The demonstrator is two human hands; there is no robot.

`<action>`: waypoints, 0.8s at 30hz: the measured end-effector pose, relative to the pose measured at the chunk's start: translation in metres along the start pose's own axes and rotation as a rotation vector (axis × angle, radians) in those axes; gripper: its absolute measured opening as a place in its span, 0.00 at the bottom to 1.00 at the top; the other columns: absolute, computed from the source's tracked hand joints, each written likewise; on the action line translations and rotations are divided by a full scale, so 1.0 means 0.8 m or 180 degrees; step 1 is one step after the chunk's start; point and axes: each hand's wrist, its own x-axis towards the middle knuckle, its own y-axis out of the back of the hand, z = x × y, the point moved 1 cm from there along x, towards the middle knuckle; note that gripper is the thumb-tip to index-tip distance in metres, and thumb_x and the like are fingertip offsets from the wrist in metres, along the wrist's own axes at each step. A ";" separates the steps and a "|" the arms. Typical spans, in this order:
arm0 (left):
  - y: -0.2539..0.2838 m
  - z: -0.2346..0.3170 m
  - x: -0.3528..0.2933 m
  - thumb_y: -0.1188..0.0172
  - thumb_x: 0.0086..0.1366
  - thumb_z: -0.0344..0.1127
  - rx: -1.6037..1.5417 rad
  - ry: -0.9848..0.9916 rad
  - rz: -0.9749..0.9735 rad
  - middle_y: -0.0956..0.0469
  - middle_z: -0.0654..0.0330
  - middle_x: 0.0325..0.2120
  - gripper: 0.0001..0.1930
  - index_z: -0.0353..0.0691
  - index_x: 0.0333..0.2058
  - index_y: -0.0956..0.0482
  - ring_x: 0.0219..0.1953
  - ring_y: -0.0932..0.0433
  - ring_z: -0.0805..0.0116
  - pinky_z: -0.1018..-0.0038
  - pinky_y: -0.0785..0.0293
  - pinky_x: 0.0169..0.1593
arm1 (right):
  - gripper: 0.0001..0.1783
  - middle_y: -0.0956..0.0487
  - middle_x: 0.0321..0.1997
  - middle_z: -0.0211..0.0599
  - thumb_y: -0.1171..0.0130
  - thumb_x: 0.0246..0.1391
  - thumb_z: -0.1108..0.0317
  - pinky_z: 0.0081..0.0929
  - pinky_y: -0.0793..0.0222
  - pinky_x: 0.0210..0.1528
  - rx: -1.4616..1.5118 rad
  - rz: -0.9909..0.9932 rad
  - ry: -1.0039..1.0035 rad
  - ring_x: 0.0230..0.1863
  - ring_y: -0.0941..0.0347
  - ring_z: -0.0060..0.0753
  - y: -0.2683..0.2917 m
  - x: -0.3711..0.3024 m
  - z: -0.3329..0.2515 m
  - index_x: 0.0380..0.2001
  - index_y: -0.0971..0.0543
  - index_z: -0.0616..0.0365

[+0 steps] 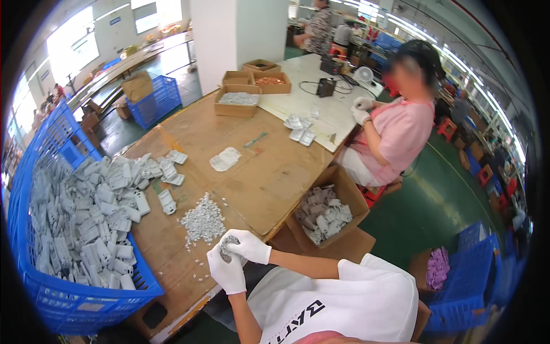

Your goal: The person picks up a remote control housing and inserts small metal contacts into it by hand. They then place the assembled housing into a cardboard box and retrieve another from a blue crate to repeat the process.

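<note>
White gloves cover both my hands, which meet over the table's near edge. My left hand [227, 273] is closed around a small grey plastic piece [230, 241], probably a housing like those in the pile, mostly hidden by fingers. Pressed against the same piece from the right is my right hand [250, 246], its fingers bent over it. Just beyond them lies a heap of tiny white parts [204, 221], a few scattered nearer to me. One loose grey-white plastic housing [167, 202] rests left of that heap.
A blue crate [86, 301] full of grey-white housings stands at left, spilling onto the brown tabletop [258, 189]. A cloth [225, 159] lies mid-table; small cartons [235, 109] sit behind. Right, a carton of housings [338, 229] stands below table level; a gloved co-worker [395, 126] sits beyond.
</note>
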 end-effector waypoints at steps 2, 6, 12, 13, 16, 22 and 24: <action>-0.009 0.007 -0.006 0.39 0.57 0.23 -0.0042 -0.0049 -0.0055 0.23 0.53 0.38 0.13 0.37 0.43 0.21 0.41 0.21 0.54 0.65 0.25 0.45 | 0.07 0.20 0.34 0.32 0.46 0.57 0.76 0.25 0.27 0.45 -0.0080 0.0220 -0.0041 0.39 0.25 0.21 0.004 -0.008 -0.001 0.39 0.22 0.63; -0.028 0.023 -0.017 0.39 0.57 0.22 -0.0117 -0.0213 -0.0182 0.24 0.54 0.36 0.12 0.37 0.42 0.21 0.38 0.22 0.55 0.65 0.25 0.43 | 0.08 0.20 0.33 0.33 0.48 0.56 0.78 0.23 0.28 0.45 -0.0224 0.0521 -0.0136 0.38 0.25 0.20 0.028 -0.027 0.002 0.38 0.23 0.63; -0.048 0.038 -0.029 0.39 0.55 0.21 -0.0197 -0.0458 -0.0488 0.25 0.54 0.32 0.13 0.37 0.41 0.21 0.34 0.23 0.56 0.65 0.27 0.41 | 0.08 0.21 0.34 0.32 0.47 0.53 0.78 0.24 0.28 0.44 0.0126 0.0637 0.0206 0.38 0.25 0.21 0.064 -0.055 0.005 0.37 0.23 0.64; -0.052 0.037 -0.032 0.38 0.54 0.22 -0.0180 -0.0414 -0.0543 0.26 0.54 0.32 0.13 0.38 0.40 0.21 0.34 0.24 0.56 0.65 0.27 0.40 | 0.08 0.21 0.33 0.32 0.47 0.52 0.79 0.23 0.29 0.43 0.0129 0.0672 0.0198 0.37 0.26 0.20 0.066 -0.059 0.009 0.37 0.23 0.63; -0.056 0.033 -0.039 0.35 0.55 0.25 -0.0145 -0.0353 -0.0409 0.26 0.56 0.31 0.12 0.40 0.40 0.21 0.33 0.22 0.57 0.65 0.26 0.39 | 0.06 0.23 0.30 0.30 0.46 0.50 0.79 0.23 0.29 0.40 0.0000 0.0724 0.0075 0.34 0.27 0.19 0.064 -0.062 0.006 0.34 0.23 0.62; -0.048 0.028 -0.041 0.35 0.56 0.27 -0.0056 -0.0334 -0.0272 0.26 0.56 0.30 0.11 0.41 0.39 0.20 0.31 0.23 0.57 0.65 0.26 0.37 | 0.05 0.22 0.27 0.30 0.45 0.51 0.76 0.22 0.30 0.35 0.0038 0.0595 0.0068 0.31 0.28 0.18 0.060 -0.051 0.022 0.32 0.23 0.63; -0.049 0.023 -0.040 0.36 0.57 0.27 0.0025 -0.0244 -0.0322 0.27 0.55 0.29 0.10 0.40 0.38 0.21 0.30 0.24 0.56 0.65 0.26 0.36 | 0.05 0.23 0.27 0.29 0.46 0.51 0.77 0.22 0.29 0.36 0.0188 0.0561 -0.0068 0.31 0.28 0.18 0.057 -0.050 0.019 0.32 0.22 0.63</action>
